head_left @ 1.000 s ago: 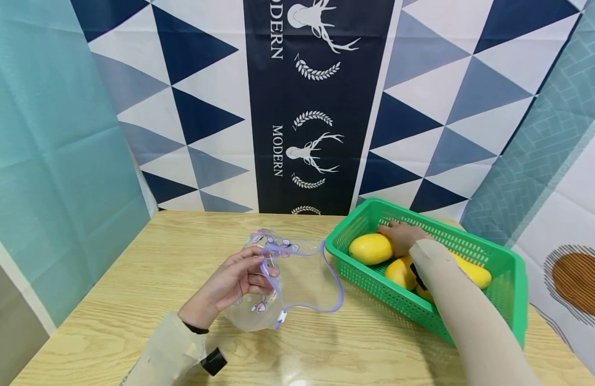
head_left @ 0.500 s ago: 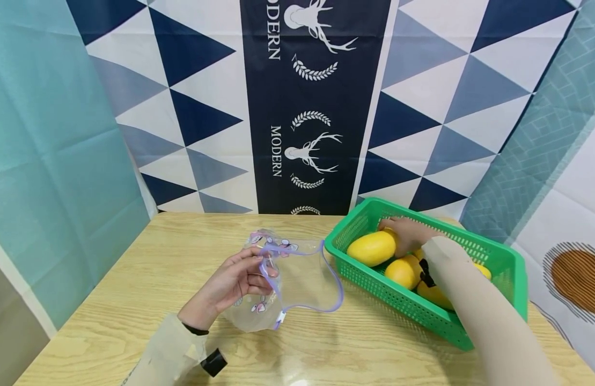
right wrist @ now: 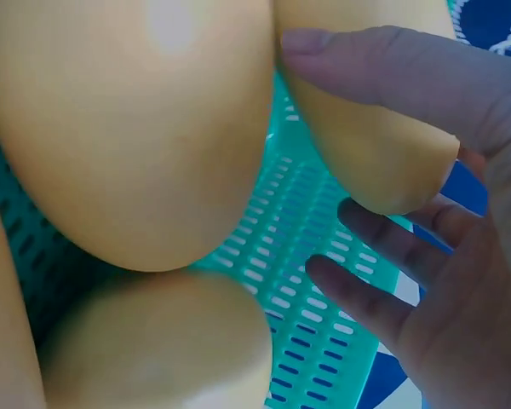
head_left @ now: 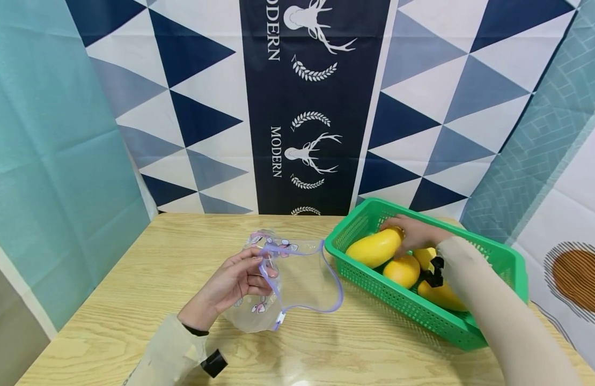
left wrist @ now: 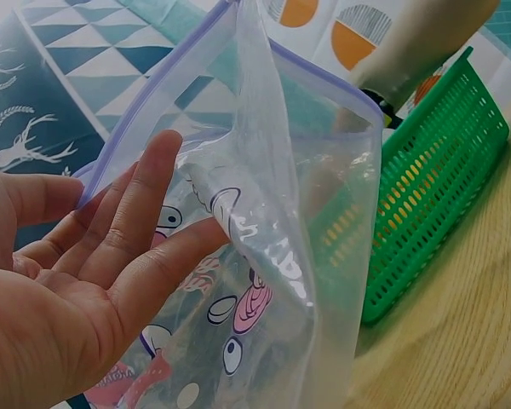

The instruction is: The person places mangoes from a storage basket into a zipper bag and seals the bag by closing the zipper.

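My left hand (head_left: 236, 281) (left wrist: 94, 273) pinches the purple-edged rim of a clear bag (head_left: 309, 279) (left wrist: 272, 264) printed with cartoon figures; its other fingers lie against the plastic. The bag's mouth gapes toward the right. Inside the green basket (head_left: 519, 273) (left wrist: 443, 187), my right hand (head_left: 413, 233) (right wrist: 460, 281) grips the right end of a long yellow fruit (head_left: 374, 248) (right wrist: 375, 145). In the right wrist view the thumb lies on one side of that fruit, with fingers at the other. Several more yellow fruits (head_left: 402, 272) (right wrist: 128, 128) lie close by.
The basket stands on the right of the wooden table (head_left: 191, 241), its left corner beside the bag's mouth. A patterned cloth (head_left: 302, 107) hangs behind the table, and a teal cloth (head_left: 60, 134) hangs at the left.
My right hand has shifted a little right within the basket, and the fruit at its fingers has tilted, right end up. Other fruits show more fully. The left hand and bag stay nearly still.
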Tool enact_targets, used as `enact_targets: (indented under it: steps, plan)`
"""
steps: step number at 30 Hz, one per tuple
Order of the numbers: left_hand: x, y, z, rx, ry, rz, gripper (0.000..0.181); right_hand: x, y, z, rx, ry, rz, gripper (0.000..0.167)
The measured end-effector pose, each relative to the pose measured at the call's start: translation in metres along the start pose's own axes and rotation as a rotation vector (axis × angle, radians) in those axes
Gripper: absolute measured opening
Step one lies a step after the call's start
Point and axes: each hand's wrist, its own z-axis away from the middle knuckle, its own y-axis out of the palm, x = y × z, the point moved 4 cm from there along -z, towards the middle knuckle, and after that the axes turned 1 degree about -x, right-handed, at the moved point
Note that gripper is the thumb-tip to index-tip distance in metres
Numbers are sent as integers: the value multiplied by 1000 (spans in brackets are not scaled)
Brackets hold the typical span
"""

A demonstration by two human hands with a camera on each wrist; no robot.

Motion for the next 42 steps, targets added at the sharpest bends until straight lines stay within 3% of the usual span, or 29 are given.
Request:
enact_targets:
  steps: [6,24,34,42]
  plan:
    - [0,0,0,5,4,2,31,6,-2,5,18,-22,-92,72]
    - [-2,1,-2,13,6,6,36,17,-5,20,-21,-72,-86,67]
    - [-1,2,-1,24,9,22,37,17,-2,20,26,-61,-226,67]
    - [0,1,-1,12,3,9,34,17,-1,21,42,-106,-308,60]
